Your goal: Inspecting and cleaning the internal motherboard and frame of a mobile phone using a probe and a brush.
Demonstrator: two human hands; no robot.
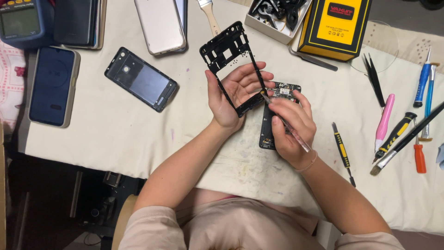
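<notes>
Frame centre: left hand [231, 95] grips black phone frame [230, 55]; right hand [290, 127] pinches clear-handled tool [296, 136], tip at frame's lower edge.

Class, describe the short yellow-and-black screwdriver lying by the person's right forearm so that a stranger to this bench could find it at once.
Start at the cream cloth covering the bench and find the right hand. Just beyond that wrist, on the side towards the row of tools at the cloth's edge, lies the screwdriver. It lies alone, apart from that row, with a yellow-and-black striped handle and its thin tip pointing towards the person.
</notes>
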